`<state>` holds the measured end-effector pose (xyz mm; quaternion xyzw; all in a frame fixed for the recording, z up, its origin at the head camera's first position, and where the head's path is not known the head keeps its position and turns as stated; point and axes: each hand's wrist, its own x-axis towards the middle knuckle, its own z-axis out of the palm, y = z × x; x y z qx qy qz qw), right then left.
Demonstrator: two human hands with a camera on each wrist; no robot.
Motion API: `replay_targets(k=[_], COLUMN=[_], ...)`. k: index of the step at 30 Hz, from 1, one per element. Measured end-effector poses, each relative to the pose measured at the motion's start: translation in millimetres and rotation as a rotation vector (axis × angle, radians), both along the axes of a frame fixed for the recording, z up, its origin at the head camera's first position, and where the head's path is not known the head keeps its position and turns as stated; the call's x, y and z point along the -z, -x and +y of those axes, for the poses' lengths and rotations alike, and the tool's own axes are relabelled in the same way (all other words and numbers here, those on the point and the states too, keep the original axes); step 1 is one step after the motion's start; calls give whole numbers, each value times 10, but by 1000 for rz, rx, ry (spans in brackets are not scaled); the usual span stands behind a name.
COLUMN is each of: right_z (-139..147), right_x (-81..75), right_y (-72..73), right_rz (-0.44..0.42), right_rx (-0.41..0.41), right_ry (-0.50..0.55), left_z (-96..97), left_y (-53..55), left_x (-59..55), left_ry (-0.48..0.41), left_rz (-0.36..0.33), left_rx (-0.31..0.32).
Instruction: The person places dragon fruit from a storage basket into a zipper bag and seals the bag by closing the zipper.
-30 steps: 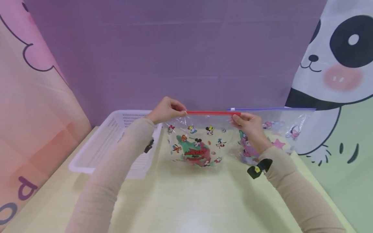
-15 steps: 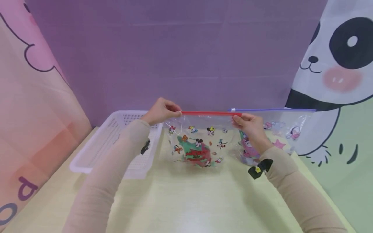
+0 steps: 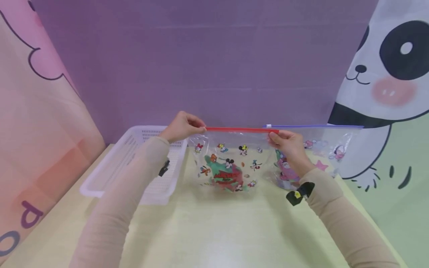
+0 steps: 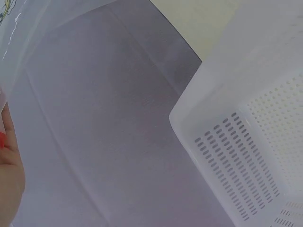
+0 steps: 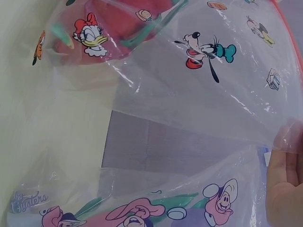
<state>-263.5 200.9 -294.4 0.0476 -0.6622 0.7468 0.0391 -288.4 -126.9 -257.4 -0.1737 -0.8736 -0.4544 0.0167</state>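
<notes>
A clear zip bag (image 3: pixel 234 143) printed with cartoon characters and topped by a red zip strip (image 3: pixel 238 130) stands upright at the middle of the table. Green and red items (image 3: pixel 226 173) show through its lower part. With thumb and fingers, my left hand (image 3: pixel 183 126) pinches the strip at its left part. At the strip's right end, my right hand (image 3: pixel 289 145) pinches the corner. The left wrist view catches only part of the left hand (image 4: pixel 9 175) at its edge, beside a bit of red strip. In the right wrist view, the bag (image 5: pixel 189 94) spreads out from the right hand (image 5: pixel 286 184).
A white perforated basket (image 3: pixel 100 178) stands on the table (image 3: pixel 214 230) at the left. Behind my right hand is a second clear bag with a blue zip strip (image 3: pixel 318 126), holding colourful things and a pink star (image 3: pixel 321 165). A purple backdrop (image 3: pixel 214 67) rises behind.
My left hand has slid left along the red strip, so more of the strip shows between the hands. The right hand and the bag have barely moved.
</notes>
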Motion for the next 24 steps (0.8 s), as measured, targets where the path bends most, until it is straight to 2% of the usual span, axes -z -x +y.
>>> replay_targets(k=[10, 14, 18, 24], right_z=[26, 46, 56, 92], right_x=[14, 33, 43, 79], right_y=[-25, -16, -4, 42], right_rz=[-2, -7, -12, 11], right_rx=[-15, -13, -15, -1], right_ry=[32, 28, 41, 3], left_z=[-82, -124, -181, -268], left_y=[-49, -48, -53, -53], left_x=[9, 32, 47, 58], left_ry=[-14, -1, 7, 12], left_rz=[-23, -15, -7, -15], left_rx=[-16, -16, -41, -51])
